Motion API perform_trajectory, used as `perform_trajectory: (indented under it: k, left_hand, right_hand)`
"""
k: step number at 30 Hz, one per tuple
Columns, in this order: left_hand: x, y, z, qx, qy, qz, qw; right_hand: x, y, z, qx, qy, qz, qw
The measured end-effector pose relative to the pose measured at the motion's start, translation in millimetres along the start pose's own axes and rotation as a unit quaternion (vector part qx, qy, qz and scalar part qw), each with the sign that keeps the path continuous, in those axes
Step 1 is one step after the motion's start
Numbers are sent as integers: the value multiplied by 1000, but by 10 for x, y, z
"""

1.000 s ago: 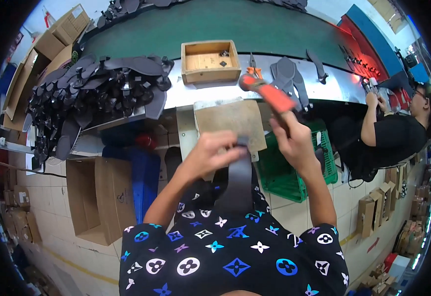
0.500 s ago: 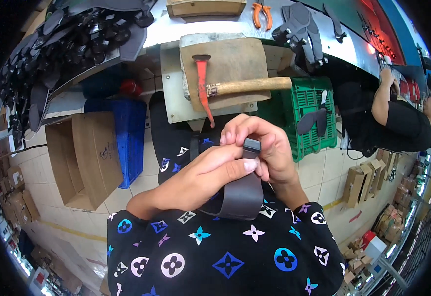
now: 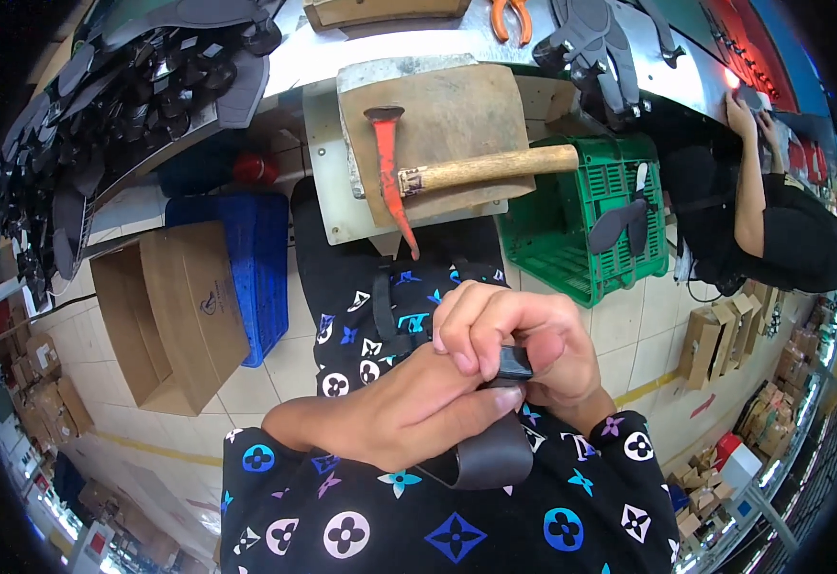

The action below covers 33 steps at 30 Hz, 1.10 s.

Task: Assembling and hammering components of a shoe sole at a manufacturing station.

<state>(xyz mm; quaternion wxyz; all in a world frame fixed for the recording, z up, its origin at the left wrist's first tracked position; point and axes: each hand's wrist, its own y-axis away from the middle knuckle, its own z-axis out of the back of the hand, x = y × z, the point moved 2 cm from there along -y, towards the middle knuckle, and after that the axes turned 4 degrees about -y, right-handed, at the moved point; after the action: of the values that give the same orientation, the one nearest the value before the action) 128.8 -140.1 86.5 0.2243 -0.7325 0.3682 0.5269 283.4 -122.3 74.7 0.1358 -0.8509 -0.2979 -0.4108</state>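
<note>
Both my hands hold a dark brown curved shoe piece (image 3: 497, 457) in front of my lap. It has a glossy black block at its upper end, which looks like a heel. My left hand (image 3: 418, 402) wraps it from the left, its thumb pressed along the piece below the block. My right hand (image 3: 533, 344) curls over the top, fingers bent close around the block; its grip is partly hidden. Beyond my hands, a hammer (image 3: 476, 172) with a red head and wooden handle lies on a brown-covered block (image 3: 457, 105).
A heap of dark shoe parts (image 3: 150, 105) covers the bench at left. An open cardboard box (image 3: 193, 316) stands beside a blue crate (image 3: 267, 277). At right is a green crate (image 3: 591, 277) with grey soles. Orange-handled pliers (image 3: 512, 21) lie on the metal bench; a co-worker (image 3: 763, 210) sits at right.
My hands and the shoe piece have moved lower, closer to my body. My right fingers now curl further over the block. The co-worker's arms have risen towards the bench.
</note>
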Motion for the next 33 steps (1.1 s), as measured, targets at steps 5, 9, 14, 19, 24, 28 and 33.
perform_trajectory:
  k: [5, 9, 14, 19, 24, 28, 33]
  left_hand:
    - [-80, -101, 55, -31, -49, -66, 996]
    - [43, -62, 30, -43, 254, 67, 964]
    - [-21, -157, 100, -48, 136, 73, 987]
    - [-26, -119, 107, -63, 102, 60, 991]
    - [-46, -79, 66, -54, 115, 74, 989]
    - [102, -31, 153, -68, 134, 41, 988]
    - [141, -107, 290, -91, 129, 32, 987]
  right_hand:
    - [70, -125, -132, -44, 13, 80, 996]
    - [-16, -153, 25, -1, -83, 96, 992]
    - [71, -169, 161, -113, 18, 85, 990]
    - [1103, 442, 545, -85, 541, 23, 836]
    - [174, 989, 1515, 11, -18, 100, 995]
    - [-1087, 2273, 2285, -224, 611, -523, 551]
    - [-1889, 2710, 1715, -391, 290, -545, 682]
